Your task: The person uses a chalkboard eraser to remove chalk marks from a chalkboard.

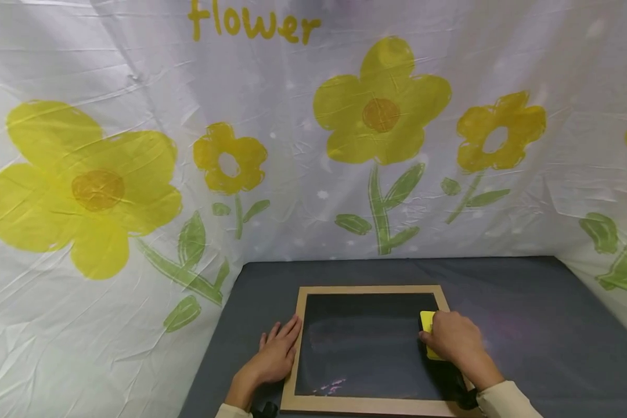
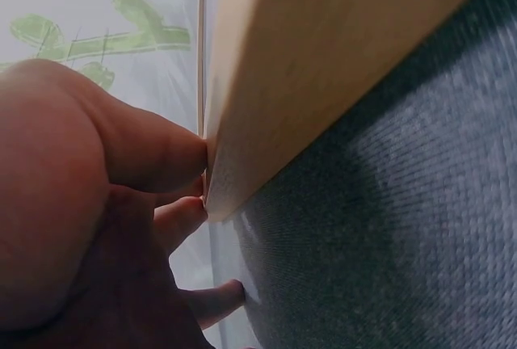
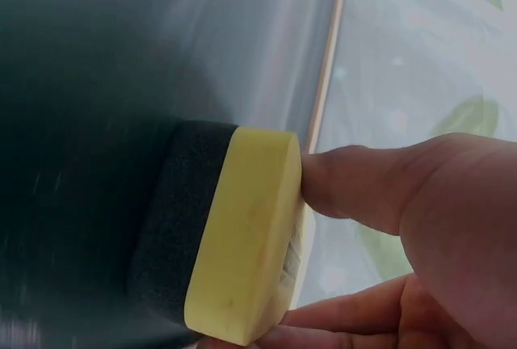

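Left hand (image 1: 274, 355): palm down, fingers straight and close together, pointing forward; fingertips (image 2: 182, 151) pressed against an edge.
Right hand (image 1: 451, 337): knuckles up, fingers curled; thumb (image 3: 355, 179) and fingers pinch.
Forearms: both reach forward from below; light sleeves at wrists.

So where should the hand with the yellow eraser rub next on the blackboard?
Probably down toward the near-left corner: faint pinkish chalk marks show there on the wooden-framed blackboard. The right hand holds the yellow sponge eraser at the right edge, and the left hand steadies the frame.
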`<state>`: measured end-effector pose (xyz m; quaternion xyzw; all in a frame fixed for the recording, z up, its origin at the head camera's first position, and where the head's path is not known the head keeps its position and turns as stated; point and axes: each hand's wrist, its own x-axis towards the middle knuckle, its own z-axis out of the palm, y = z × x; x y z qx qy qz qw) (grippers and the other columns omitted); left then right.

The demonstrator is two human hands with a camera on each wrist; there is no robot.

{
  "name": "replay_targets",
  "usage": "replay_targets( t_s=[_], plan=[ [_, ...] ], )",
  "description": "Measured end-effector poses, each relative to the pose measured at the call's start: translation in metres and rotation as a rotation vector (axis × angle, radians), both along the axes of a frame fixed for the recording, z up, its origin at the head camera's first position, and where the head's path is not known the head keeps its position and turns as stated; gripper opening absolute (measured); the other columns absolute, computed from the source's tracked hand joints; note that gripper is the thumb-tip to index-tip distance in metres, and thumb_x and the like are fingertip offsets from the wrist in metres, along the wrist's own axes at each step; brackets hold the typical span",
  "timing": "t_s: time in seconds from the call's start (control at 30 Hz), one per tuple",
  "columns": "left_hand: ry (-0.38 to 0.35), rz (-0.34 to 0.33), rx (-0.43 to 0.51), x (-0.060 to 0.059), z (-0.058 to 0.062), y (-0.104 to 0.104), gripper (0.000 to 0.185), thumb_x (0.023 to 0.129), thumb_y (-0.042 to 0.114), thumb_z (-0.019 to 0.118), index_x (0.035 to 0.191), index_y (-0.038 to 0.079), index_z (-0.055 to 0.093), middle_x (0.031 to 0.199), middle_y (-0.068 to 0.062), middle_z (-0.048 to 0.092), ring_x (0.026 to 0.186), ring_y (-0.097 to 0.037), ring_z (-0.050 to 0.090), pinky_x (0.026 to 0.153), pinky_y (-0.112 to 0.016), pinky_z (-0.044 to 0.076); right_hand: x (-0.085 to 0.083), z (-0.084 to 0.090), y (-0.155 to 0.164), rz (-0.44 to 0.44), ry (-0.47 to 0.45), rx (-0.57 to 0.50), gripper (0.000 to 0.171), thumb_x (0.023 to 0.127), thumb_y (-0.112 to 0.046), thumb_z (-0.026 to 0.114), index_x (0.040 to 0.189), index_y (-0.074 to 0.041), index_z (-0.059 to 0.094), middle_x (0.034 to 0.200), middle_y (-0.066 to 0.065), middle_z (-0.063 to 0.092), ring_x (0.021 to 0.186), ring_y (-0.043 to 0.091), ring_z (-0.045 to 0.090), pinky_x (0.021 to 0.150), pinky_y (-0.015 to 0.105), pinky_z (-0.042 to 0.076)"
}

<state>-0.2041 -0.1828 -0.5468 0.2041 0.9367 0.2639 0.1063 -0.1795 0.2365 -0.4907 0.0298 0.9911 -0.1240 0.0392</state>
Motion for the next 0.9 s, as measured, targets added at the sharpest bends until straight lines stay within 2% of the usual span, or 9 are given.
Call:
replay_targets(
  t_s=[0.07,0.13,0.3,0.43,0.53,0.63,0.83,0.9],
  plan=[
    [0.015,-0.004,0.028,0.000,-0.003,-0.001,0.065,0.111,0.013,0.055,0.173,0.009,0.035,0.182,-0.012,0.028,0.160,-0.063,0.020,0.116,-0.092,0.010,-0.001,-0.001,-0.006,0.004,0.015,0.017,0.042,0.095,-0.040,0.083,0.088,-0.001,0.070,0.073,0.009,0.060,0.062,0.025,0.059,0.056,0.044,0.053],
    [0.037,-0.014,0.051,-0.004,-0.013,-0.004,0.064,0.113,0.016,0.053,0.174,0.013,0.034,0.183,-0.009,0.027,0.158,-0.065,0.020,0.113,-0.093,0.009,-0.001,-0.001,-0.010,0.013,0.031,0.039,0.042,0.095,-0.039,0.082,0.092,0.001,0.071,0.075,0.011,0.059,0.062,0.027,0.059,0.057,0.046,0.054],
    [0.039,-0.012,0.052,-0.012,-0.031,-0.008,0.064,0.115,0.022,0.049,0.176,0.022,0.029,0.185,-0.003,0.020,0.162,-0.062,0.017,0.115,-0.092,0.008,-0.002,-0.002,-0.016,0.017,0.054,0.068,0.042,0.095,-0.038,0.082,0.097,0.003,0.073,0.077,0.014,0.058,0.062,0.028,0.058,0.055,0.047,0.054],
    [0.009,0.000,0.043,-0.010,-0.022,-0.006,0.065,0.114,0.018,0.050,0.176,0.018,0.030,0.184,-0.007,0.021,0.163,-0.060,0.016,0.117,-0.091,0.007,-0.003,-0.001,-0.019,0.016,0.055,0.068,0.042,0.095,-0.039,0.082,0.094,0.002,0.072,0.076,0.014,0.058,0.061,0.027,0.058,0.054,0.046,0.054],
    [-0.008,0.005,0.033,-0.005,-0.008,-0.002,0.065,0.112,0.012,0.052,0.174,0.012,0.032,0.183,-0.012,0.024,0.163,-0.061,0.016,0.118,-0.090,0.006,-0.003,-0.001,-0.021,0.022,0.066,0.076,0.043,0.095,-0.040,0.083,0.092,0.001,0.072,0.074,0.013,0.059,0.061,0.027,0.059,0.054,0.046,0.055],
    [-0.014,0.006,0.013,-0.002,0.000,0.001,0.065,0.111,0.009,0.055,0.173,0.008,0.034,0.182,-0.013,0.026,0.163,-0.060,0.018,0.119,-0.090,0.007,-0.004,-0.001,-0.024,0.038,0.084,0.090,0.044,0.094,-0.041,0.084,0.088,0.001,0.071,0.071,0.012,0.058,0.059,0.027,0.059,0.053,0.046,0.055],
    [-0.003,-0.007,0.048,0.000,-0.002,-0.001,0.065,0.112,0.011,0.052,0.174,0.011,0.032,0.183,-0.012,0.024,0.161,-0.063,0.016,0.117,-0.091,0.006,-0.005,-0.004,-0.032,0.084,0.106,0.083,0.043,0.094,-0.040,0.084,0.080,-0.003,0.068,0.065,0.009,0.058,0.055,0.023,0.057,0.052,0.042,0.053],
    [0.016,-0.021,0.067,-0.003,-0.009,-0.004,0.065,0.113,0.014,0.050,0.175,0.014,0.030,0.184,-0.009,0.022,0.160,-0.065,0.015,0.115,-0.092,0.006,-0.006,-0.004,-0.036,0.096,0.117,0.100,0.043,0.094,-0.040,0.084,0.081,-0.003,0.068,0.065,0.008,0.058,0.056,0.022,0.057,0.053,0.042,0.053]
  ],
)
